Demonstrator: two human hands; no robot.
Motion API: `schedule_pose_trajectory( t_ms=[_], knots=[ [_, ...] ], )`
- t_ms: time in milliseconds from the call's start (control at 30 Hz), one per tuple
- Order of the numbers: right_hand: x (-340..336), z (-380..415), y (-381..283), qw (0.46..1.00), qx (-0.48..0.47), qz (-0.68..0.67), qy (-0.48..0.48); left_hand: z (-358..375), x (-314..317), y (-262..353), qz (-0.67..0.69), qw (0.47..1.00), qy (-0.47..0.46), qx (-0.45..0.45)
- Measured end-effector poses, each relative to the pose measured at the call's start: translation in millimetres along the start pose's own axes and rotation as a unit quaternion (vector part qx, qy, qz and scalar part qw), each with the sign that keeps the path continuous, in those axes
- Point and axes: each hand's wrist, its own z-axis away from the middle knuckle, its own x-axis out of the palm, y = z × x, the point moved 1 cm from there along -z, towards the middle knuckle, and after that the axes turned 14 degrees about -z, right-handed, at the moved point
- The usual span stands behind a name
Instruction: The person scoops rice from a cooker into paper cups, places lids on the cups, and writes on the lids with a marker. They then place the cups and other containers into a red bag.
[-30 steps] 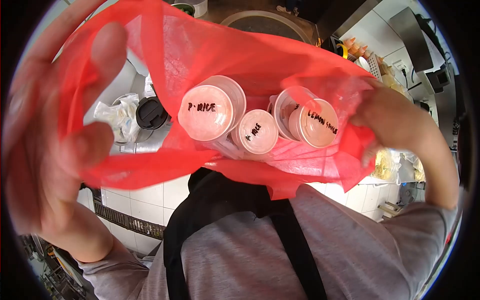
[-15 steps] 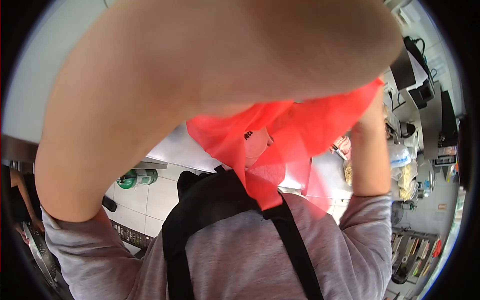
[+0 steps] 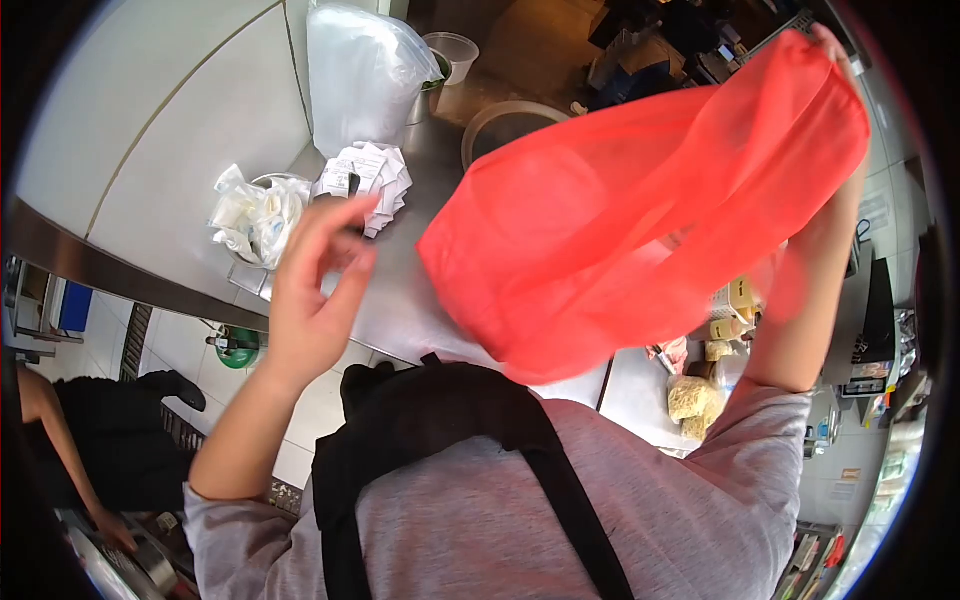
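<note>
A translucent red bag (image 3: 600, 220) hangs across the right half of the view, above the steel counter (image 3: 390, 300). My right hand (image 3: 832, 50) grips its top at the upper right, with the fingers mostly hidden by the bag. Something pale shows faintly through the red film. My left hand (image 3: 325, 285) is raised at the left, thumb and fingers apart and holding nothing. Just beyond it, a stack of white paper slips (image 3: 375, 185) lies beside a container of crumpled white plastic (image 3: 262, 215).
A large clear plastic bag (image 3: 365, 75) stands at the back by the wall, beside a clear tub (image 3: 455, 55). Bags of pale noodles (image 3: 690, 400) lie at the right. Another person's arm (image 3: 65, 440) shows at the far left. A green cylinder (image 3: 237, 347) is on the floor.
My left arm, which blocked the upper view, has dropped to the left and my left hand shows empty. The red bag has been lifted up and right, stretched out from my right hand.
</note>
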Motion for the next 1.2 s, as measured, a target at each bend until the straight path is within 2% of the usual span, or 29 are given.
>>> schedule_pose_trajectory(
  t_ms=[33, 100, 167, 200, 267, 300, 333, 367, 400, 433, 467, 533, 633, 767, 833, 867, 967, 1033, 1067, 1133, 1200],
  knots=[
    [-4, -13, -1, 0.999, -0.020, 0.037, 0.002, 21, 1, -24, 0.026, 0.994, -0.017, -0.104],
    [-12, -40, -1, 0.991, -0.074, 0.112, -0.021, 66, 10, -81, 0.024, 0.973, -0.078, -0.217],
    [-18, -67, -1, 0.973, -0.128, 0.187, -0.041, 105, 25, -130, -0.093, 0.962, -0.132, -0.219],
    [-22, -78, 2, 0.961, -0.154, 0.222, -0.053, 120, 29, -145, -0.228, 0.951, -0.165, -0.129],
    [-30, -101, 9, 0.931, -0.209, 0.291, -0.076, 142, 42, -157, -0.413, 0.884, -0.212, -0.054],
    [-33, -111, 17, 0.917, -0.226, 0.317, -0.086, 144, 46, -158, -0.413, 0.885, -0.209, -0.057],
    [-37, -117, 24, 0.905, -0.241, 0.335, -0.098, 147, 52, -158, -0.448, 0.858, -0.244, -0.063],
    [-25, -111, 24, 0.939, -0.165, 0.294, -0.062, 148, 55, -158, -0.481, 0.829, -0.279, -0.069],
    [-34, -120, 40, 0.939, -0.165, 0.294, -0.062, 147, 55, -159, -0.480, 0.829, -0.279, -0.069],
    [-50, -136, 69, 0.977, -0.116, 0.148, -0.104, 145, 54, -161, -0.487, 0.820, -0.293, -0.066],
    [-58, -142, 91, 0.988, -0.064, -0.004, -0.144, 143, 54, -162, -0.493, 0.812, -0.306, -0.064],
    [-52, -136, 112, 0.987, -0.018, -0.066, -0.147, 141, 53, -161, -0.490, 0.810, -0.315, -0.066],
    [-34, -126, 133, 0.984, 0.022, -0.070, -0.163, 140, 51, -159, -0.490, 0.806, -0.326, -0.068],
    [-26, -148, 193, 0.987, 0.006, -0.018, -0.160, 139, 53, -160, -0.498, 0.798, -0.333, -0.069],
    [7, -131, 190, 0.986, 0.009, -0.044, -0.162, 140, 54, -164, -0.502, 0.796, -0.332, -0.064],
    [23, -119, 181, 0.993, 0.026, -0.010, -0.119, 140, 54, -164, -0.504, 0.797, -0.328, -0.061],
    [39, -117, 178, 0.991, 0.038, -0.043, -0.121, 140, 55, -167, -0.509, 0.792, -0.330, -0.057],
    [41, -115, 173, 0.983, 0.062, 0.103, -0.139, 140, 55, -167, -0.509, 0.793, -0.331, -0.057],
    [41, -113, 169, 0.983, 0.063, 0.104, -0.136, 140, 55, -168, -0.510, 0.791, -0.333, -0.055],
    [39, -110, 160, 0.954, 0.067, 0.231, -0.178, 140, 56, -170, -0.511, 0.787, -0.339, -0.062],
    [38, -105, 145, 0.941, 0.072, 0.264, -0.201, 140, 56, -170, -0.510, 0.787, -0.342, -0.062]
  ],
)
